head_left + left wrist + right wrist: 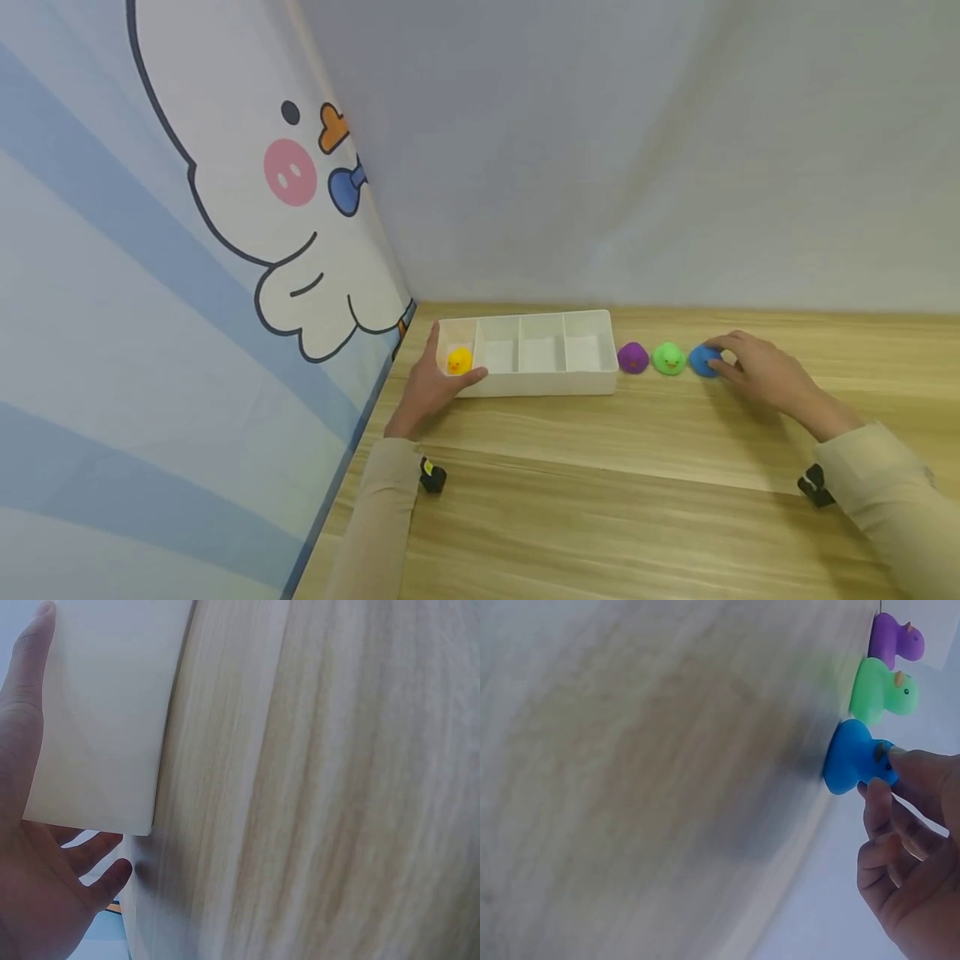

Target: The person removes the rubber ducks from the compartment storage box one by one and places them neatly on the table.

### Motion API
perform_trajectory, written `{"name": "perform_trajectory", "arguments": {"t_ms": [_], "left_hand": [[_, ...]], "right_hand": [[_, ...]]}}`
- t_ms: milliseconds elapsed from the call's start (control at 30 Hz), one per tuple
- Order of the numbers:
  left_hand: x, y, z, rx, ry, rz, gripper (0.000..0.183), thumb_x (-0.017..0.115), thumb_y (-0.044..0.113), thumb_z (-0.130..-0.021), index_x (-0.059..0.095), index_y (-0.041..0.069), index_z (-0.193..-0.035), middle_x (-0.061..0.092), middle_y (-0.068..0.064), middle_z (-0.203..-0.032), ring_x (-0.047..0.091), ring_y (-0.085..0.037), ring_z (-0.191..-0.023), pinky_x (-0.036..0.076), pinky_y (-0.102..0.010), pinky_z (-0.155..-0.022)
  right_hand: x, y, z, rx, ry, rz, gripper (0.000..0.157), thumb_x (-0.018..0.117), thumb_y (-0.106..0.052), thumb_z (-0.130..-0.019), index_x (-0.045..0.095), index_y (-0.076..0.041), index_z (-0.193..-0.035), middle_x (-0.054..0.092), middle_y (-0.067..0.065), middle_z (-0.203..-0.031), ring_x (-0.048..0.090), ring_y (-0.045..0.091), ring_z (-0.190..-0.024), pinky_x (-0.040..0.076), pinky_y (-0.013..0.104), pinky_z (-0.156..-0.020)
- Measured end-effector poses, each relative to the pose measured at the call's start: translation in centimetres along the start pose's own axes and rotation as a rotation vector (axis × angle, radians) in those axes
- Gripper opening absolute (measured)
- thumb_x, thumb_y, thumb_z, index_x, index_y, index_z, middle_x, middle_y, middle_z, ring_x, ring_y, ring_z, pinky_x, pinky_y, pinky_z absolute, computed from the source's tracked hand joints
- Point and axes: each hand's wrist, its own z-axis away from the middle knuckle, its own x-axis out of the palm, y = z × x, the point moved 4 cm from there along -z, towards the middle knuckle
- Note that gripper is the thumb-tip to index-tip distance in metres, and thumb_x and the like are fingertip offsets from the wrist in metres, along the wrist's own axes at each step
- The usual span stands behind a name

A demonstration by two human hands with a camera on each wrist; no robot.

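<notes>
A white box with several compartments (551,385) stands on the wooden table, and a yellow rubber duck (460,361) sits in its leftmost compartment. My left hand (431,387) holds the box's left end, thumb along the front wall and fingers by the end wall; the left wrist view shows this hand (45,885) at the box corner. To the right of the box, a purple duck (633,357), a green duck (669,358) and a blue duck (703,361) form a row. My right hand (765,379) pinches the blue duck (849,759) by its head between thumb and fingers.
A pale curtain (600,167) hangs behind the table's back edge. On the left, a cloth printed with a cartoon figure (225,125) borders the table (600,500). The purple duck is right beside the box's right end.
</notes>
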Motion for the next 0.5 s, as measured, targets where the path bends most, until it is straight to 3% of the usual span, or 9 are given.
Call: {"name": "perform_trajectory", "arguments": {"t_ms": [500], "left_hand": [[0.1, -0.2, -0.1, -0.001, 0.017, -0.005, 0.128, 0.079, 0.071, -0.073, -0.001, 0.034, -0.165, 0.02, -0.01, -0.172, 0.03, -0.04, -0.155, 0.031, -0.066, -0.121]], "right_hand": [[-0.8, -1.2, -0.6, -0.005, 0.045, 0.004, 0.037, 0.059, -0.016, -0.104, 0.06, 0.005, -0.134, 0.06, 0.032, -0.134, 0.072, 0.038, -0.093, 0.059, 0.051, -0.073]]}}
